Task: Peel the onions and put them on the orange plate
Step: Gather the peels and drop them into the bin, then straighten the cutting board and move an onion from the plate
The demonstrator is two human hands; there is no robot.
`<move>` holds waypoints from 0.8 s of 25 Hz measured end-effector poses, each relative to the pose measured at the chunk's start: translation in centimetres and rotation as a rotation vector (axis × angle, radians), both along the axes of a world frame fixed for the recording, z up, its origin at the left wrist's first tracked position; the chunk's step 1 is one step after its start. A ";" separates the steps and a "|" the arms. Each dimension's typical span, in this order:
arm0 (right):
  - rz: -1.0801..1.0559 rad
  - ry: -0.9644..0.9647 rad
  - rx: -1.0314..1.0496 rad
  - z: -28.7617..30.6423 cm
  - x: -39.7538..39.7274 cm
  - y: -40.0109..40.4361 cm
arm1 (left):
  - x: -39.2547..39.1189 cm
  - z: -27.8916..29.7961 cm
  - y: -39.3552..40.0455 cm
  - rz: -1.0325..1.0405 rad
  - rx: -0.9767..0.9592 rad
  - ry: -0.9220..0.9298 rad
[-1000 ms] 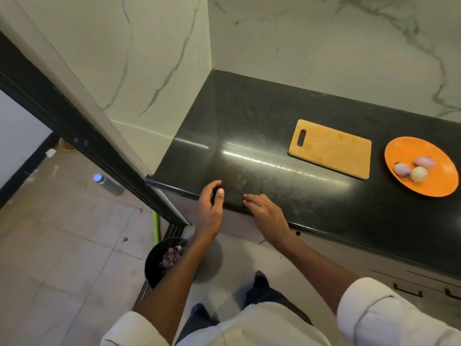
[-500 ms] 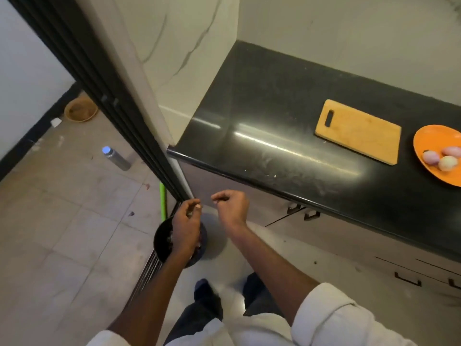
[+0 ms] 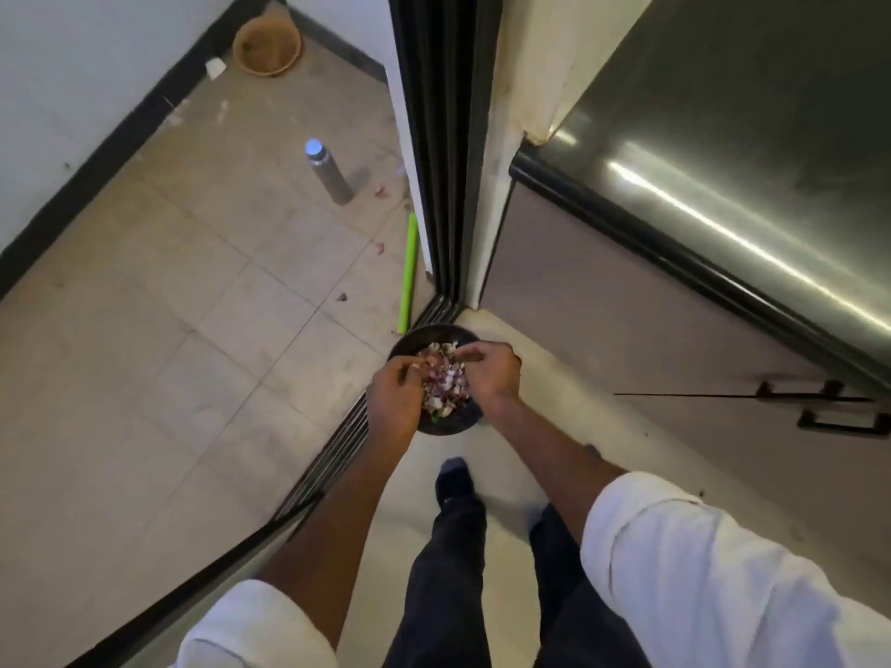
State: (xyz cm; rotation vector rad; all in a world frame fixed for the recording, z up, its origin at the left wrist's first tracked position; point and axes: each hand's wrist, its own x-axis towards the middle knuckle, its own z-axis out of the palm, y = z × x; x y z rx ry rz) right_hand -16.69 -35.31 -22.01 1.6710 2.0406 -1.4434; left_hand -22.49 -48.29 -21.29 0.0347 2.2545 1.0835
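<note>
A black bin (image 3: 451,425) stands on the floor by the door frame, filled with purple and white onion peels (image 3: 446,384). Both hands hang just above it. My left hand (image 3: 395,395) is over the bin's left side, its fingers curled and pinching small peel scraps against the thumb. Over the right side, my right hand (image 3: 488,373) has its fingertips pinched together on peel scraps above the pile. The orange plate, the onions and the cutting board are out of view.
The black counter (image 3: 723,137) runs along the upper right, with cabinet doors and handles (image 3: 839,421) below it. A black sliding-door frame (image 3: 436,137) rises behind the bin. A steel bottle (image 3: 328,173), a green stick (image 3: 409,272) and a brown basket (image 3: 266,45) are on the floor.
Both hands left the counter edge and dropped down over the bin. The view swung down and left, so the plate and cutting board went out of sight.
</note>
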 end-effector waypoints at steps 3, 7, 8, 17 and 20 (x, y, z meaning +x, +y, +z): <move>0.006 -0.014 0.007 -2.1 -0.6 -0.6 | -0.7 -1.8 0.3 0.016 -0.036 0.007; 0.089 0.056 0.029 -2.3 0.0 -1.1 | 0.1 -1.4 1.0 -0.008 -0.024 0.072; 0.080 0.060 0.045 -2.0 0.3 -0.9 | 0.5 -0.8 1.3 -0.026 -0.015 0.092; -0.299 0.397 0.149 10.9 8.2 6.4 | 4.7 10.7 9.7 -0.199 0.216 0.266; -0.438 0.510 0.291 17.5 12.8 11.6 | 7.9 15.6 16.7 -0.339 0.343 0.337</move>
